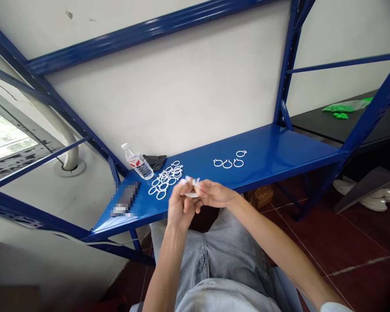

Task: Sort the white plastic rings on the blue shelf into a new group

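Observation:
A white plastic ring (191, 195) is held up between my two hands, in front of the blue shelf's near edge. My left hand (181, 203) grips its left side, with the fingers curled. On the other side, the thumb and fingers of my right hand (214, 193) pinch it near its small tabs, which are partly hidden and blurred. A loose pile of similar white rings (163, 185) lies on the shelf just beyond my left hand. Farther right, several more rings (227, 164) lie apart from that pile, some with a gap or small tab showing.
On the blue shelf (263, 151) a clear water bottle (139, 163) stands left, beside a black pouch (156, 162). A dark, pixelated flat object (126, 198) lies near the left end. Blue posts frame both sides. Green items (339, 108) lie on a black table at right.

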Demonstrator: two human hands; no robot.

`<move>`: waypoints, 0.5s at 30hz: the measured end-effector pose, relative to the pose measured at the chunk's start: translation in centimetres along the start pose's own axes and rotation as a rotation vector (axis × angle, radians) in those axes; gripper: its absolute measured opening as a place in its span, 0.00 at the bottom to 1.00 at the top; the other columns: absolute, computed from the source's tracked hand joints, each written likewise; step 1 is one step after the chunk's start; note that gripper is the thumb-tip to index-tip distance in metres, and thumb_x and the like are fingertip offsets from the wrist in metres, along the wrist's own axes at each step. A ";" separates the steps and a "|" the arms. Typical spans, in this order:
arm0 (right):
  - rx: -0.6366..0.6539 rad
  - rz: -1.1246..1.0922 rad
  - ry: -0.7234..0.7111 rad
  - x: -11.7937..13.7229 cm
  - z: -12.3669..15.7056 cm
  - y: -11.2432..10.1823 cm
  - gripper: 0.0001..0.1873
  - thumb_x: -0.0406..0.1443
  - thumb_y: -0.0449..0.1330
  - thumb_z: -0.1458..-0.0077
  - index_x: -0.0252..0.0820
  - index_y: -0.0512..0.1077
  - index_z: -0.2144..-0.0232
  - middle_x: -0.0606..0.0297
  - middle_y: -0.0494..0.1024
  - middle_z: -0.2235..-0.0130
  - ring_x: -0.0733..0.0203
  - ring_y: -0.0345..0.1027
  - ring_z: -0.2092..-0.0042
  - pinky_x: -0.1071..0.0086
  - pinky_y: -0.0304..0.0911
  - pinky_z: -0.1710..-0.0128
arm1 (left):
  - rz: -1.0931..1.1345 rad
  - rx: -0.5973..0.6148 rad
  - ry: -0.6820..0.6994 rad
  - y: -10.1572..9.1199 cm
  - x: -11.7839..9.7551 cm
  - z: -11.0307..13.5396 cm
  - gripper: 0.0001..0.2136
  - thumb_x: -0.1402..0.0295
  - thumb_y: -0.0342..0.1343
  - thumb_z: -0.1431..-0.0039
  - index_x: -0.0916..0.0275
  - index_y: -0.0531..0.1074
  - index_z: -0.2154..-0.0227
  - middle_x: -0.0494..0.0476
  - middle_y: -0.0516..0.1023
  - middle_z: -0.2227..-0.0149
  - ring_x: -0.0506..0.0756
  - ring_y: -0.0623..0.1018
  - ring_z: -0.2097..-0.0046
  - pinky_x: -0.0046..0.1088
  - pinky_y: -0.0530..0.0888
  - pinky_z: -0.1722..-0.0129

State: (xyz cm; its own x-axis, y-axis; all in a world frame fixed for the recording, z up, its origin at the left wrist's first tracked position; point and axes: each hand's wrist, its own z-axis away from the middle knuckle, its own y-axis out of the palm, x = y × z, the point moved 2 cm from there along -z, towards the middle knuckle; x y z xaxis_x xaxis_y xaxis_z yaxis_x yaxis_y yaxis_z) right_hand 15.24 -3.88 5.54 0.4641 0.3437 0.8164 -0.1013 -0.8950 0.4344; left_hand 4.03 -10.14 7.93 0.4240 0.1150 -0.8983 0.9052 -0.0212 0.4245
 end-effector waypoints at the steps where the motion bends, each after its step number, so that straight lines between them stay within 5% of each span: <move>1: -0.019 0.005 -0.019 -0.1 -0.1 0.2 0.35 0.63 0.65 0.42 0.42 0.58 0.77 0.51 0.83 0.61 0.54 0.80 0.57 0.67 0.76 0.62 | 0.003 -0.011 0.029 0.1 -0.2 0.1 0.22 0.46 0.58 0.36 0.58 0.62 0.74 0.46 0.62 0.81 0.50 0.72 0.79 0.20 0.64 0.88; 4: -0.067 0.060 -0.022 0.1 -0.2 0.4 0.34 0.63 0.62 0.40 0.42 0.59 0.76 0.54 0.82 0.63 0.53 0.79 0.57 0.64 0.76 0.60 | -0.015 -0.028 0.072 0.1 -0.1 -0.3 0.24 0.46 0.58 0.36 0.58 0.59 0.76 0.46 0.62 0.81 0.49 0.70 0.80 0.20 0.61 0.88; 8: -0.186 0.296 0.017 1.5 0.6 -1.1 0.33 0.63 0.61 0.38 0.41 0.64 0.73 0.55 0.82 0.60 0.54 0.79 0.55 0.65 0.75 0.59 | -0.289 -0.056 0.187 -2.5 0.8 -2.1 0.21 0.45 0.57 0.35 0.60 0.72 0.70 0.52 0.75 0.74 0.51 0.74 0.74 0.26 0.73 0.76; 11: -0.447 0.688 0.064 3.3 2.0 -3.7 0.30 0.59 0.57 0.32 0.39 0.72 0.68 0.55 0.82 0.58 0.53 0.78 0.55 0.67 0.72 0.59 | -0.745 -0.171 0.342 -6.3 0.9 -3.3 0.21 0.47 0.54 0.31 0.60 0.79 0.55 0.62 0.83 0.55 0.59 0.82 0.56 0.35 0.78 0.57; 15: -0.913 1.459 0.217 5.5 4.9 -7.0 0.20 0.47 0.53 0.27 0.39 0.78 0.59 0.53 0.82 0.56 0.48 0.75 0.52 0.63 0.68 0.54 | -1.284 -0.240 0.408 -11.1 1.1 -3.6 0.22 0.50 0.57 0.32 0.59 0.78 0.45 0.66 0.78 0.41 0.68 0.78 0.41 0.46 0.74 0.43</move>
State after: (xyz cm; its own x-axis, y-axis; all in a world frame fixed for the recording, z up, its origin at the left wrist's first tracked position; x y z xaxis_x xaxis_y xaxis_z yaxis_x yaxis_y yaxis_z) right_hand 22.82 2.86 5.17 -0.5642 -0.4384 0.6997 -0.7552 -0.0685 -0.6519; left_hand -5.65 -6.19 2.68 -0.7792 0.2060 -0.5919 0.6062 0.4876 -0.6283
